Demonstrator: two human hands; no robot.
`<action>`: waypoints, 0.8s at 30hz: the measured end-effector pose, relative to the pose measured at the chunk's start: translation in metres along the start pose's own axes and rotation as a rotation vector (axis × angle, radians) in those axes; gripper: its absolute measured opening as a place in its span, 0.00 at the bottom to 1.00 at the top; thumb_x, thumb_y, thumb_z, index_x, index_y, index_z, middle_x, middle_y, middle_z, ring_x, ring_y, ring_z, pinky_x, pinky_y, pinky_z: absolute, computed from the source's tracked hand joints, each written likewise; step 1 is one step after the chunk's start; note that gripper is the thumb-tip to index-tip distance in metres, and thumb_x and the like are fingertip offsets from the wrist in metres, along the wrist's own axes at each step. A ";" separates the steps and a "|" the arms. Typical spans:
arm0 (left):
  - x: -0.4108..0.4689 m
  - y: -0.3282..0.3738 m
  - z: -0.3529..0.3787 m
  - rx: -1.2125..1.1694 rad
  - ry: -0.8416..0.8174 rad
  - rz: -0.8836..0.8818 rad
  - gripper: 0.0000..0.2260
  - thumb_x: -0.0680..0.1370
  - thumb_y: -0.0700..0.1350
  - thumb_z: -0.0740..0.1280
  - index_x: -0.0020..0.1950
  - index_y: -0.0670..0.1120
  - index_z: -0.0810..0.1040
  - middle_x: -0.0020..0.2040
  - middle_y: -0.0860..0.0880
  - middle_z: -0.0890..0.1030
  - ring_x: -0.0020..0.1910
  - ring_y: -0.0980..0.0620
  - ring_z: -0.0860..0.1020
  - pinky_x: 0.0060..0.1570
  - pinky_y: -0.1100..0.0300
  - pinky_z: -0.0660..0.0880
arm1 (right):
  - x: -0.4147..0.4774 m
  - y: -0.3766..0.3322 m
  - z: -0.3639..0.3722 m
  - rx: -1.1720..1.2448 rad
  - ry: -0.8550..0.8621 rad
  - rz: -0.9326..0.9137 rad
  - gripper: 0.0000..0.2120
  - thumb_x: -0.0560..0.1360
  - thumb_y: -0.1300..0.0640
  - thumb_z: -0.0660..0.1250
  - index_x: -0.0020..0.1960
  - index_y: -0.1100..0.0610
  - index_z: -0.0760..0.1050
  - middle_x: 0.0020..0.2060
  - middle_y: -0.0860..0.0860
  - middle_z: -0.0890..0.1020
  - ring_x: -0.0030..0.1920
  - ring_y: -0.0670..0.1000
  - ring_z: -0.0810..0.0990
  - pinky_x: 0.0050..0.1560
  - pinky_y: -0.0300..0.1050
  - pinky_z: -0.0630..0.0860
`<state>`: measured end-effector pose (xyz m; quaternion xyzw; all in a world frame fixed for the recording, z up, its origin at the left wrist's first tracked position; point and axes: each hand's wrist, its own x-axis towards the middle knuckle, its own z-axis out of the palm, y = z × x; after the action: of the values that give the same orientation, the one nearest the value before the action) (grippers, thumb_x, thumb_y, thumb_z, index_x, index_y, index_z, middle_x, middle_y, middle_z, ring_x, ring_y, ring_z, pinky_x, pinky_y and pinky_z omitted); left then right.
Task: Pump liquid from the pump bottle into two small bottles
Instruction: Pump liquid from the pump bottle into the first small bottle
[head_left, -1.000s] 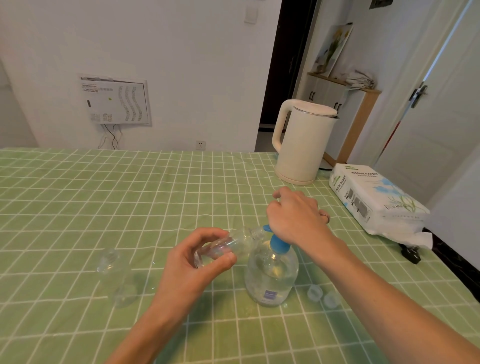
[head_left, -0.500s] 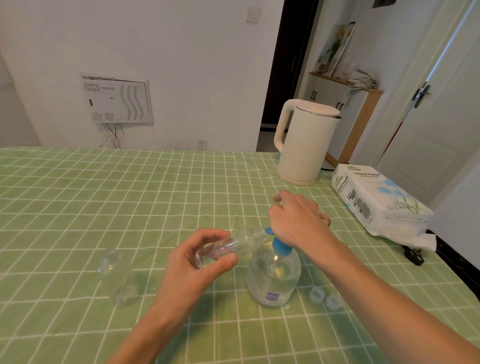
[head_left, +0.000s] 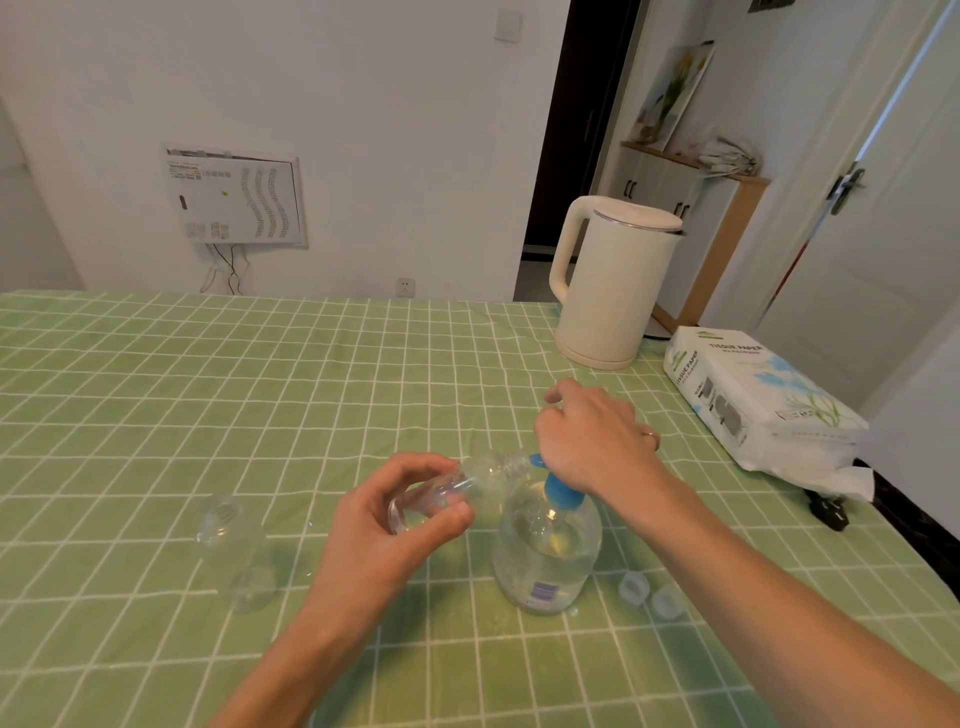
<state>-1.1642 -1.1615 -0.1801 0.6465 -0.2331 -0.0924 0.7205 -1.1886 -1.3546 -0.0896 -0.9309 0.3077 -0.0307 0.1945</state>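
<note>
Hands, two, both clamped on the task's things: left hand (head_left: 400, 519) with fingers and thumb wrapped round the base end of one small bottle (head_left: 470, 480), held tipped nearly on its side above the table (head_left: 208, 389), open neck up against the blue nozzle (head_left: 535, 460); right hand (head_left: 592, 441), ring on one finger, palm down over the pump head, fingers bent around it, the head itself hidden beneath. Pump bottle (head_left: 545, 556), one only, clear with a blue collar and a small label low on the front, upright on the green checked cloth at the near middle of the table, clear liquid inside. Small bottles, two in all: the held one, plus a second small bottle (head_left: 234, 551), clear and uncapped, on the cloth well apart to the left of the left hand, contents impossible to judge. Two caps (head_left: 632, 588), small and pale, side by side just right of the pump bottle, close under the right forearm. Farther out, toward the far right of the table: one cream kettle (head_left: 613, 286), lid down, handle to the left; one pack of tissue paper (head_left: 753, 395) near it, lying flat; one black plug (head_left: 831, 512) at the pack's near end. Beyond the table, a white wall with one wall panel (head_left: 234, 200) and one socket (head_left: 405, 286).
</note>
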 end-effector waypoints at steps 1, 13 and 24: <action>0.000 0.000 0.000 -0.004 0.006 0.003 0.17 0.66 0.56 0.79 0.53 0.55 0.86 0.52 0.51 0.88 0.50 0.55 0.85 0.51 0.63 0.81 | 0.000 0.000 0.000 0.000 -0.006 0.003 0.20 0.78 0.53 0.53 0.69 0.50 0.70 0.65 0.53 0.73 0.67 0.59 0.67 0.70 0.67 0.60; 0.000 0.002 0.001 0.000 -0.001 -0.002 0.18 0.66 0.57 0.78 0.53 0.56 0.86 0.52 0.51 0.88 0.49 0.53 0.85 0.50 0.61 0.81 | 0.001 0.001 -0.005 0.011 0.046 -0.010 0.23 0.77 0.53 0.53 0.71 0.50 0.68 0.64 0.53 0.73 0.67 0.59 0.66 0.70 0.67 0.59; -0.002 0.005 0.001 -0.007 -0.007 -0.025 0.13 0.69 0.47 0.78 0.52 0.54 0.86 0.52 0.50 0.88 0.52 0.50 0.85 0.55 0.57 0.81 | 0.000 0.001 -0.002 0.004 0.025 -0.004 0.22 0.77 0.52 0.53 0.70 0.49 0.68 0.64 0.53 0.73 0.67 0.59 0.67 0.69 0.67 0.60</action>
<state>-1.1669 -1.1611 -0.1755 0.6466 -0.2272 -0.1042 0.7208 -1.1896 -1.3560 -0.0883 -0.9306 0.3081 -0.0436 0.1925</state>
